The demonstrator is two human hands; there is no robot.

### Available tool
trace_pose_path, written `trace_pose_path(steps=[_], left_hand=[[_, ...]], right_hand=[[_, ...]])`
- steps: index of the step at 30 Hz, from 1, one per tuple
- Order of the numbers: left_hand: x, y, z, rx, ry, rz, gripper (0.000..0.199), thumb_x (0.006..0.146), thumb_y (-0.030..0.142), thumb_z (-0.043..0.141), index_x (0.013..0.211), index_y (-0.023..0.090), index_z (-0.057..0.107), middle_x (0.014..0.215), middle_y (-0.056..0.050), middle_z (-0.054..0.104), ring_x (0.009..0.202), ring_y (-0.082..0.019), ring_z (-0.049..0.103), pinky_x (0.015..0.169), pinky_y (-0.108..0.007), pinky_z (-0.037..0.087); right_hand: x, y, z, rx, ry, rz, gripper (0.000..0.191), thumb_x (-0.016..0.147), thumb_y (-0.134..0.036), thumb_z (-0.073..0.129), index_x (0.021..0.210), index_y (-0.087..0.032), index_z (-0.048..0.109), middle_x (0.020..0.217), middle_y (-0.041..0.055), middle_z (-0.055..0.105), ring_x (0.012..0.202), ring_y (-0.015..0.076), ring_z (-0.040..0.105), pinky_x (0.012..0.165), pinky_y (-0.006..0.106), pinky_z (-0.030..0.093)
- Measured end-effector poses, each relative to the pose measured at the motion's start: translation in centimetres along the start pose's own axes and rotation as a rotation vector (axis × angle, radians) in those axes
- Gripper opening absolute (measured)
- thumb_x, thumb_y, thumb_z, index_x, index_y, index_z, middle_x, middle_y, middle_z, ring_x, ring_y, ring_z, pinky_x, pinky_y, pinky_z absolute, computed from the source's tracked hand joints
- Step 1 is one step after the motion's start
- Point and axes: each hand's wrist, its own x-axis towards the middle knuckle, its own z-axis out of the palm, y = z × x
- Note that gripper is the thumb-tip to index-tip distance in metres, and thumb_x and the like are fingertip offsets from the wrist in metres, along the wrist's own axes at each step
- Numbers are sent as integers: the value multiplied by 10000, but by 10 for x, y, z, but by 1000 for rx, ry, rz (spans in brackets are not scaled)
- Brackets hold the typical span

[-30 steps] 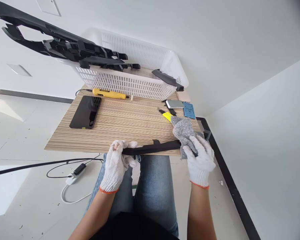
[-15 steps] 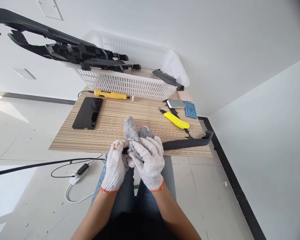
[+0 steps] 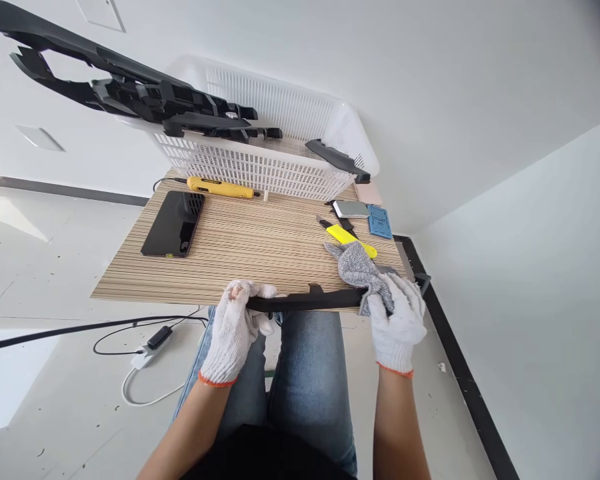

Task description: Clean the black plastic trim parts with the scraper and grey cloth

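Note:
A long black plastic trim strip (image 3: 310, 301) lies across the front edge of the table, its curved tip showing past my right hand. My left hand (image 3: 236, 321), in a white knitted glove with a hole near the thumb, is closed on the strip's left end. Gloved alike, my right hand (image 3: 397, 313) grips a grey cloth (image 3: 357, 267) that is folded around the strip towards its right end. Part of the cloth hangs over the handle of a yellow utility knife (image 3: 347, 237).
Behind stands a white plastic basket (image 3: 260, 160) with several black trim parts (image 3: 170, 103) jutting out leftward. A yellow electric tool (image 3: 223, 188) and a phone (image 3: 174, 223) lie at left. A grey-topped block (image 3: 351, 209) and a blue card (image 3: 379, 221) lie at right.
My right hand has slid the grey cloth rightward along the strip, from beside my left hand to near the far end. My left hand has stayed on the left end.

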Motion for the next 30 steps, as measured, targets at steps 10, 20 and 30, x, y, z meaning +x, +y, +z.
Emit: trace_pose_path(steps=[10,20,30], left_hand=[[0,1,2,-21,29,-21,525,811,683,675,942,182,589,976,-77,765,378,-73,541,360,-214,375],[0,1,0,19,40,12,526,828,699,649,941,192,563,918,-62,755,390,-93,563,340,-206,320],[2,-4,-3,43,25,37,465,880,665,619,951,211,552,940,-67,772,401,-99,569,351,-227,357]], right_hand=[[-3,-126,38,264,-134,-239,273,907,-451,722,1156,-343,751,1166,4,747,1188,274,618,1231,515,315],[8,-53,28,212,-153,-322,316,955,-425,698,1249,-312,730,1211,32,742,1180,251,662,1220,493,376],[0,7,5,85,-145,-44,328,968,-421,665,1258,-285,732,1313,75,689,1301,316,583,1167,580,434]])
